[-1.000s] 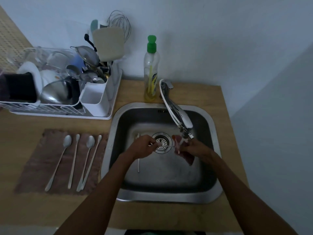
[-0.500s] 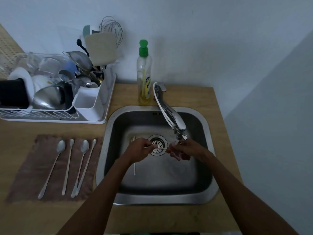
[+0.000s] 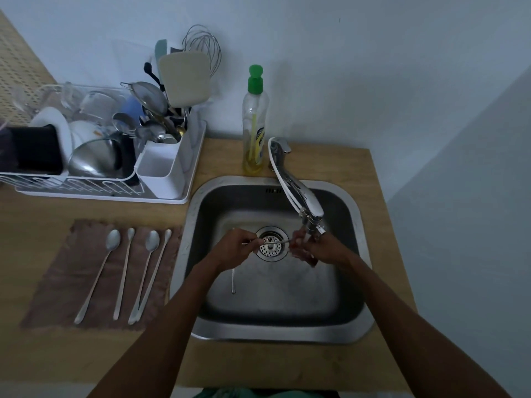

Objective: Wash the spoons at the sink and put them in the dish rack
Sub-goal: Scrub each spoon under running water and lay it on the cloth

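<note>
Over the drain (image 3: pixel 270 250), under the tap (image 3: pixel 311 214), my left fingers (image 3: pixel 253 246) pinch the spoon (image 3: pixel 273 242) level so my right fingers (image 3: pixel 298 240), curled round a reddish sponge (image 3: pixel 306 258), can scrub its far end.

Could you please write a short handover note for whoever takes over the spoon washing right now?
Left hand: fingers pinch one end of a spoon, held across the drain.
Right hand: holds a reddish sponge at the spoon's other end, under the faucet.
Things: a second spoon lies in the sink; four spoons lie on the brown cloth left of it; the dish rack stands behind the cloth.
Done: cannot tell whether any spoon is racked yet.
Left: finish this spoon, wash the other five, rack all six.
</note>
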Tool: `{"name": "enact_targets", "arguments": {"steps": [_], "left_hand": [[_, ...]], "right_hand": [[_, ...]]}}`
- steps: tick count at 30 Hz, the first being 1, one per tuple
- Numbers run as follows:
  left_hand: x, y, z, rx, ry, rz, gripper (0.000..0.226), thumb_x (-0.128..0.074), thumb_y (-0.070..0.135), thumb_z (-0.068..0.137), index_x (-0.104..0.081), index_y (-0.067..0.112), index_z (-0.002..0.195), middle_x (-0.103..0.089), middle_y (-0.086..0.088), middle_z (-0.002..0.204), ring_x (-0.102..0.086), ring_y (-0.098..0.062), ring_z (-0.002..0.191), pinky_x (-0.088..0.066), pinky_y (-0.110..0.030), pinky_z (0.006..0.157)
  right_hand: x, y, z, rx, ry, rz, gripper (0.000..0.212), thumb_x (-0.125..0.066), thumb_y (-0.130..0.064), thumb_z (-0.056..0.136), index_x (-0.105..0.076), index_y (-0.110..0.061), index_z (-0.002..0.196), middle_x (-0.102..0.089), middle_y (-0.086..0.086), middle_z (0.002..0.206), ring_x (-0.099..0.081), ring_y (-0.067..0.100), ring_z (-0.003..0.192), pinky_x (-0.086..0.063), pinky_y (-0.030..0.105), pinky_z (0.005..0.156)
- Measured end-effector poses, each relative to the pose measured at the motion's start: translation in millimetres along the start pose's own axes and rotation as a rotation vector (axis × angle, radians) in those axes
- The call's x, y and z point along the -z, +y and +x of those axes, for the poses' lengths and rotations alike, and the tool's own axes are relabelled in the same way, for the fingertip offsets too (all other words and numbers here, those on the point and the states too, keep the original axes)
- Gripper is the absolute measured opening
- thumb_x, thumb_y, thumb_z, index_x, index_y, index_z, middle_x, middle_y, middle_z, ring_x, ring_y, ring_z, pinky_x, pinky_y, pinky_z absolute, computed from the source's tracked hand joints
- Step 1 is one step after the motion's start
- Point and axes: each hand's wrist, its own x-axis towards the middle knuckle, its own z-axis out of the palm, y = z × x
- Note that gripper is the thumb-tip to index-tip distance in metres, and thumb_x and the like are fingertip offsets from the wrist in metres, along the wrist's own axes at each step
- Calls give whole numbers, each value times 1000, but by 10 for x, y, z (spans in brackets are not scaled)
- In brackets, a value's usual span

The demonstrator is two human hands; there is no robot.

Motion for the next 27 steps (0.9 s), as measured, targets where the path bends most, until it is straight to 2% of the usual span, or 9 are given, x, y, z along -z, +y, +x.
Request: {"name": "enact_targets", "arguments": {"steps": [4, 7, 10, 13, 16, 19, 21, 25, 27], "left_hand": [[-31, 47, -95, 45, 54, 7, 33, -56, 35, 97, -64, 21, 67, -61, 8, 64, -55, -4, 60, -43, -25, 62], [-50, 81, -95, 58, 45, 44, 33, -56, 37, 96, -67, 19, 70, -67, 6, 71, -61, -6, 67, -49, -28, 68], [-55, 87, -72, 71, 47, 53, 32, -56, 38, 96, -66, 24, 70, -67, 9, 74, -62, -3, 71, -51, -27, 71], [-27, 74, -81, 77, 49, 29, 31, -54, 37, 96, -65, 25, 70, -65, 12, 72, -62, -4, 74, -52, -31, 76], [2, 116, -76, 68, 58, 6, 31, -54, 33, 98, -66, 22, 71, -64, 9, 70, -62, -9, 73, -49, -31, 75], [-3, 161, -43, 77, 75, 12, 32, -55, 33, 97, -65, 23, 68, -67, 4, 71, -60, -7, 68, -47, -27, 70], [-15, 143, -37, 101, 71, 8, 32, -56, 34, 97, -66, 24, 68, -69, 4, 74, -62, -6, 70, -48, -27, 72], [-68, 92, -44, 125, 49, -27, 30, -56, 35, 96, -67, 28, 69, -67, 12, 70, -63, -1, 70, -51, -28, 75], [-96, 98, -33, 124, 40, -32, 30, -56, 37, 96, -67, 28, 70, -66, 12, 68, -61, -1, 68, -51, -28, 75]], "right_hand": [[-50, 11, -25, 31, 136, -60, 18, -59, -15, 94, -67, -14, 78, -71, 6, 73, -66, 16, 61, -51, 32, 57], [-58, -39, -39, 41, 47, -153, 16, -57, 3, 92, -67, -9, 98, -72, 5, 94, -71, 17, 91, -60, 28, 76], [-26, -153, -62, 28, -28, -268, 21, -55, 1, 94, -65, -14, 104, -68, -7, 87, -66, 3, 71, -52, 15, 57], [24, -169, -83, -7, 37, -231, 15, -50, -15, 102, -64, -21, 99, -66, -4, 71, -58, 1, 49, -45, 17, 45], [-59, -116, -76, 13, 203, -21, 21, -48, -26, 104, -66, -24, 92, -67, -6, 72, -65, 6, 62, -49, 18, 55], [-172, -47, -67, 82, 343, -62, 30, -44, -36, 104, -68, -27, 88, -65, -3, 63, -64, 7, 60, -50, 21, 58], [-169, -8, -69, 75, 311, -89, 26, -46, -36, 103, -67, -29, 90, -65, -4, 63, -63, 4, 58, -51, 23, 56], [-42, 2, -46, 14, 142, -71, 12, -58, -18, 97, -65, -27, 96, -74, 0, 91, -73, 16, 89, -57, 33, 76], [-47, -56, -66, 26, 178, -50, 15, -57, -19, 99, -67, -27, 91, -72, -2, 83, -71, 15, 78, -55, 24, 68]]}}
